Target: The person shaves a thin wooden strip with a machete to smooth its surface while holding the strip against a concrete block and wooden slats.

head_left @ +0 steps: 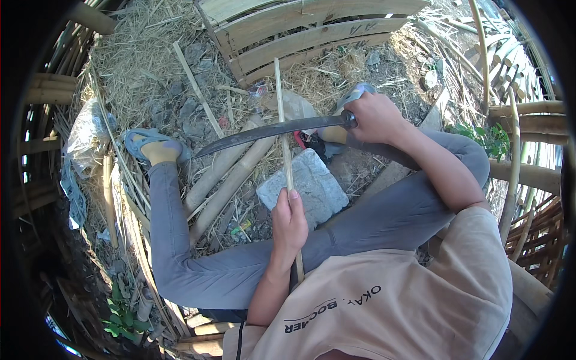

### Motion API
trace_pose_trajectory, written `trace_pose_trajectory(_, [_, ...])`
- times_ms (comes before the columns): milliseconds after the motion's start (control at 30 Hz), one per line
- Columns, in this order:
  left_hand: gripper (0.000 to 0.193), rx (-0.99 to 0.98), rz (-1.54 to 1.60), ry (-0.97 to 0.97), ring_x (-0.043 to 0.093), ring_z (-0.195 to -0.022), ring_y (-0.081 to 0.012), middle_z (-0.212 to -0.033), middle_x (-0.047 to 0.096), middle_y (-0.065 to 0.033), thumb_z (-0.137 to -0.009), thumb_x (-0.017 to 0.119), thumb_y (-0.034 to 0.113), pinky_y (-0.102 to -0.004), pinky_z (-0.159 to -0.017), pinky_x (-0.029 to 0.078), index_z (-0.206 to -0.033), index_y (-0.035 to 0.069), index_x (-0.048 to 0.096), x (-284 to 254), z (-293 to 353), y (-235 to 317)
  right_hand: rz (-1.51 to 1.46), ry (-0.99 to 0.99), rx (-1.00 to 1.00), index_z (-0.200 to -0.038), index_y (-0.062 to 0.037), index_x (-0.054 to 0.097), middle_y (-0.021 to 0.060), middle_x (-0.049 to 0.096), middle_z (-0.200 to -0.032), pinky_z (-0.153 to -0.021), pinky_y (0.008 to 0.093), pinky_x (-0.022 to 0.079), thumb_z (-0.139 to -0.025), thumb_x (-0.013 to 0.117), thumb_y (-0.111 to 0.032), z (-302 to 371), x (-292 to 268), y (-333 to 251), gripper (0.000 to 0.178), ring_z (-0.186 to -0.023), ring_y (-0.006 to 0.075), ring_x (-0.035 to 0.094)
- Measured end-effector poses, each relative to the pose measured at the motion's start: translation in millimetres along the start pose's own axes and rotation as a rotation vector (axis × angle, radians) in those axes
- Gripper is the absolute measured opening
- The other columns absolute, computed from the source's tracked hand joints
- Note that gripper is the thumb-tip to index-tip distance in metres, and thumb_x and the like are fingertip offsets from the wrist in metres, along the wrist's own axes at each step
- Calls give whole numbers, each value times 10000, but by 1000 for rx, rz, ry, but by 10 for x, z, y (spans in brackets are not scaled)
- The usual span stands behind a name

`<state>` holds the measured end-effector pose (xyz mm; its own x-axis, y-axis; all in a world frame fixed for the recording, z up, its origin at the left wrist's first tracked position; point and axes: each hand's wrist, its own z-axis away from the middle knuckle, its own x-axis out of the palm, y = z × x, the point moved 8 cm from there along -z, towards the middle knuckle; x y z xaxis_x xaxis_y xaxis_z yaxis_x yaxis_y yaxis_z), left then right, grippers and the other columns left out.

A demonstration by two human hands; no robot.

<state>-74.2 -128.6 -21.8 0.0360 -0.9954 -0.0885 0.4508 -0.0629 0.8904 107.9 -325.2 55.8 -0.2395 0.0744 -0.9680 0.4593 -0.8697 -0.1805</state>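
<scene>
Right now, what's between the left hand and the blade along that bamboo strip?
Head view: only bare strip runs from the left hand up to the blade, passing over the grey stone block.

thin bamboo strip (pixel 283 129) upright, curved dark blade (pixel 270 130) across it

This is an outdoor workplace for bamboo craft, with bare earth covered by dry straw (pixel 138 54) and shavings. Around the seated person lie thick bamboo poles (pixel 225 177), thin split strips (pixel 195 84) and a panel of flat bamboo slats (pixel 300 30), and curved bamboo pieces (pixel 528 108) are piled at the right edge. A grey stone block (pixel 312 183) sits on the ground between the legs.
</scene>
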Motion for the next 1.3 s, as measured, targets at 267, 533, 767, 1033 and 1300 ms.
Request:
trace_pose_trajectory(267, [293,197,-217,48,542,-508,-290,-581,511,-154,-1060,425,233,-427,-515,390,-922,-10,511,-4,72,322,-183,-25,45,-813,-8,733,209,683,-723,-693,460,568,-798,729,-463,8,172,-40,455,-726,398,692])
trace_pose_trajectory(533, [301,-74,292,-157,367,-497,-64,-625,394,26,-1098,352,312,-232,-456,319,-1138,56,505,106,70,158,-4,-7,-64,-766,-66,734,173,668,-678,-676,450,567,-796,726,-456,37,125,-182,392,-712,363,696])
trace_pose_trajectory(767, [309,-430,670,-345,316,-531,-31,-738,393,16,-1104,341,304,-170,-449,324,-1292,92,464,237,154,216,-10,-110,45,-855,-66,741,154,692,-755,-707,454,557,-697,739,-288,27,35,-68,273,-759,346,694])
trace_pose_trajectory(1033, [299,-464,1009,-671,265,-522,-29,-656,302,69,-1078,383,366,-171,-414,244,-1186,110,491,241,153,143,-42,-50,57,-796,-55,719,155,665,-706,-664,453,540,-759,762,-401,2,-10,0,351,-720,349,681])
trace_pose_trajectory(1300, [227,-478,851,-654,263,-523,-21,-654,274,81,-1075,416,360,-172,-409,242,-992,151,446,270,184,183,-30,-16,48,-791,-51,711,151,659,-707,-657,455,537,-768,761,-410,10,-24,-7,363,-734,352,679])
